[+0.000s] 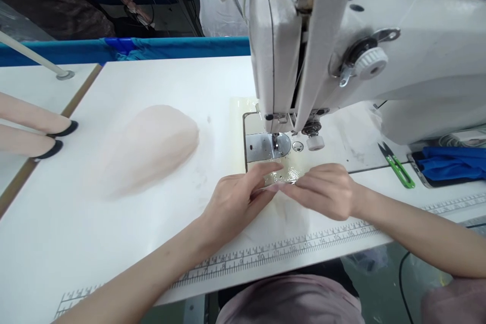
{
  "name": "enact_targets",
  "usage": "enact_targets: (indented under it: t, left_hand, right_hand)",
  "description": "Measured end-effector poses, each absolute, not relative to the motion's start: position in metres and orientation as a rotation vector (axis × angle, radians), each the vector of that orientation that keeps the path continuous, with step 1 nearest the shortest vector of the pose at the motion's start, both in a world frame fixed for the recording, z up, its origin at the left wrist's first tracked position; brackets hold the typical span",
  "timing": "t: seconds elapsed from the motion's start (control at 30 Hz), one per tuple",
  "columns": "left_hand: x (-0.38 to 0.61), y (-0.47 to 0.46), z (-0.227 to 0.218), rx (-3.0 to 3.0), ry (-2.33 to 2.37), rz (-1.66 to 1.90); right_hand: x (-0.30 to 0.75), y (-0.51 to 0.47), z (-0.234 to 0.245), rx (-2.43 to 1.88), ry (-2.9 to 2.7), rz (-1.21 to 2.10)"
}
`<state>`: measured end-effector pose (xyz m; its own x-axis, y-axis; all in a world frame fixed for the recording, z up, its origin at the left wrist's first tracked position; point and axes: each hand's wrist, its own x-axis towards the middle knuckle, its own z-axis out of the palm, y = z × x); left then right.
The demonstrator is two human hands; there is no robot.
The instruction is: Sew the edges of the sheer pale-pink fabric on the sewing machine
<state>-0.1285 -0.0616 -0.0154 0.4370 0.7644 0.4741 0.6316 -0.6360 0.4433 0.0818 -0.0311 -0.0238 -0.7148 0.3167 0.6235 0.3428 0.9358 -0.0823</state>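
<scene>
From my remote seat I see a glossy white sewing machine [410, 71] with a smooth, rounded body. Just in front of its needle, my left hand [235, 195] pinches a thin, sheer scrap of fabric [278, 187] between thumb and fingers; my right hand [330, 192], fingers curled, grips the scrap's other side. Left of the machine, a gauzy, pale pink fabric piece [161, 147] lies flat, rounded at one end; farther left are smooth, peach-coloured tubes [32, 114] with black tips. Green-handled snips [398, 166] rest below the machine's arm.
</scene>
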Motion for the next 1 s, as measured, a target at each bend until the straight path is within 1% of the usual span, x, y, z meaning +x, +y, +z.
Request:
enact_targets:
  t: [0.1,0.2,0.27,0.33,0.43,0.53,0.63,0.73,0.83,0.93,1.0]
  left_hand:
    - [-0.128,-0.062,-0.016,2.563,1.101,1.024]
    - [-0.129,-0.064,-0.015,2.583,1.074,1.091]
    - [-0.129,-0.065,-0.011,2.474,1.111,1.034]
    - [-0.13,-0.065,-0.008,2.316,1.152,0.875]
    - [-0.13,-0.062,-0.011,2.256,1.294,0.714]
    - [-0.128,-0.056,-0.02,2.422,1.543,0.705]
    - [-0.127,-0.053,-0.026,2.564,1.666,0.736]
    - [-0.125,-0.055,-0.026,2.836,1.583,0.831]
    - [-0.125,-0.06,-0.023,3.154,1.365,0.863]
    - [-0.124,-0.066,-0.02,3.357,1.169,0.745]
    - [-0.124,-0.07,-0.019,3.359,1.176,0.632]
  right_hand:
    - [0.084,-0.029,-0.024,-0.366,-2.495,-0.142]
    - [0.086,-0.031,-0.022,-0.248,-2.422,-0.208]
    - [0.087,-0.033,-0.022,-0.232,-2.368,-0.192]
    - [0.086,-0.035,-0.022,-0.33,-2.361,-0.087]
    - [0.081,-0.035,-0.025,-0.649,-2.41,0.133]
    - [0.074,-0.029,-0.029,-0.948,-2.425,0.295]
    - [0.069,-0.021,-0.031,-1.115,-2.377,0.387]
    - [0.068,-0.017,-0.03,-1.171,-2.343,0.448]
    - [0.068,-0.014,-0.028,-1.146,-2.338,0.438]
    - [0.069,-0.013,-0.027,-1.123,-2.343,0.434]
    - [0.07,-0.013,-0.028,-1.106,-2.366,0.385]
